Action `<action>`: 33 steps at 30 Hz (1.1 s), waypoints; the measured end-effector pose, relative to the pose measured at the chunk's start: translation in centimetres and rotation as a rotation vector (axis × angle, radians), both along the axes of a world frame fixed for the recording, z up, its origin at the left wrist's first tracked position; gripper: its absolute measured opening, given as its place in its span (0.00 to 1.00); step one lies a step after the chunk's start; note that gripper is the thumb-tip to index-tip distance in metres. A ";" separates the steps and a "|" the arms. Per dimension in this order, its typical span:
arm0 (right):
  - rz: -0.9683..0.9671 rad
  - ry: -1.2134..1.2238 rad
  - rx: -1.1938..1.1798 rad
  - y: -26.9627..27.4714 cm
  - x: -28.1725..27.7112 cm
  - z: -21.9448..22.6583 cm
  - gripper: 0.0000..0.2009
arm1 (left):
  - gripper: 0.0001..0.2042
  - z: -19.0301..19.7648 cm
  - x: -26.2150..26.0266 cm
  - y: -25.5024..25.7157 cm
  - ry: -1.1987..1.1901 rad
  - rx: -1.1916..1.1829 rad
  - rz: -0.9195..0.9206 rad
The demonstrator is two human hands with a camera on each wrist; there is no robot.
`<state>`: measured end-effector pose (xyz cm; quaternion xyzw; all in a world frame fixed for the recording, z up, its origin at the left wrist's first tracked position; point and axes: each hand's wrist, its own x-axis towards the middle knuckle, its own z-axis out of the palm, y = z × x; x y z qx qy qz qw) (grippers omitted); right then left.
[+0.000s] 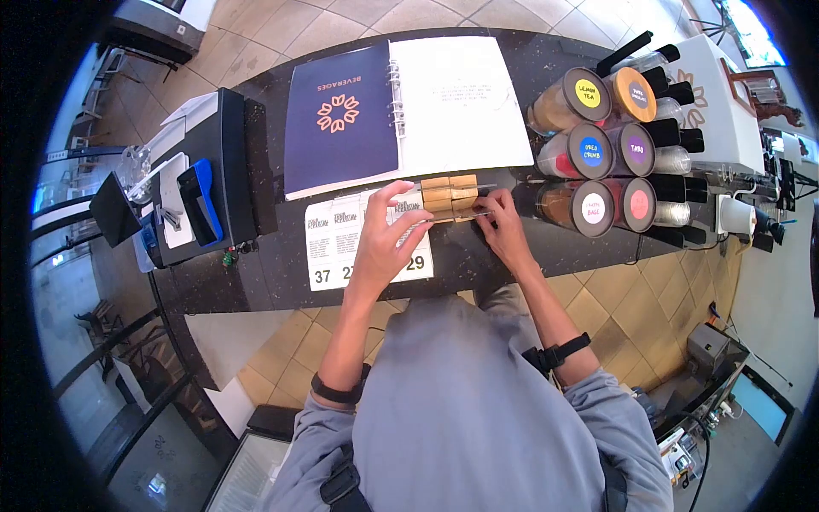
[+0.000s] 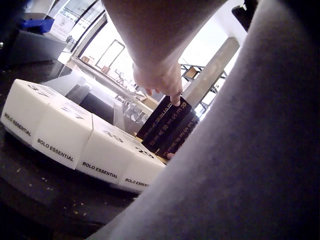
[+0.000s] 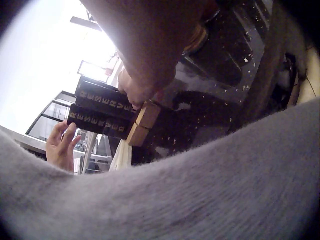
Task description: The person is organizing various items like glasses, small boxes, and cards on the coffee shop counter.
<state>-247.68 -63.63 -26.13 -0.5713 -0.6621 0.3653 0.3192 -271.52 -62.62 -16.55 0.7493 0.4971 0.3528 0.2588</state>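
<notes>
A small stack of reserved signs (image 1: 450, 198), black faces with pale wooden ends, lies on the black counter (image 1: 273, 264) below an open binder. My right hand (image 1: 488, 212) pinches the stack's right end; the right wrist view shows its fingers (image 3: 137, 90) curled on the black RESERVED signs (image 3: 102, 112). My left hand (image 1: 411, 209) reaches to the stack's left end with straight fingers. In the left wrist view one fingertip (image 2: 174, 97) touches the top of the signs (image 2: 167, 125). A row of white numbered table blocks (image 1: 341, 243) sits under my left palm.
The open binder (image 1: 341, 111) with a navy BEVERAGES cover lies at the counter's far side. Several lidded jars (image 1: 597, 149) lie stacked at the right. A black terminal with a blue card reader (image 1: 200, 200) stands at the left. The white blocks read BOLO ESSENTIAL (image 2: 55, 150).
</notes>
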 end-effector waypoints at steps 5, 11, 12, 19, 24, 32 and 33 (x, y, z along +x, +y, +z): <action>-0.020 0.016 -0.006 0.0 0.2 0.0 0.11 | 0.08 -0.1 0.0 0.0 -0.001 0.005 -0.002; -0.015 0.004 -0.015 0.1 -0.1 -0.3 0.12 | 0.08 -0.1 0.1 -0.1 -0.004 -0.006 0.004; -0.006 -0.004 0.003 0.1 -0.1 -0.3 0.12 | 0.07 0.0 0.2 -0.1 -0.003 -0.008 0.006; -0.076 0.098 -0.028 0.0 0.0 0.0 0.27 | 0.26 -0.5 0.3 0.0 -0.106 -0.027 0.023; -0.006 0.125 -0.089 0.8 0.2 0.3 0.38 | 0.37 0.2 1.1 0.7 -0.036 -0.004 0.003; 0.063 0.117 -0.165 1.2 0.3 0.9 0.36 | 0.41 -0.1 1.8 1.2 0.061 0.014 -0.024; 0.062 0.121 -0.168 1.2 0.2 0.9 0.36 | 0.41 -0.1 1.8 1.2 0.065 0.005 -0.025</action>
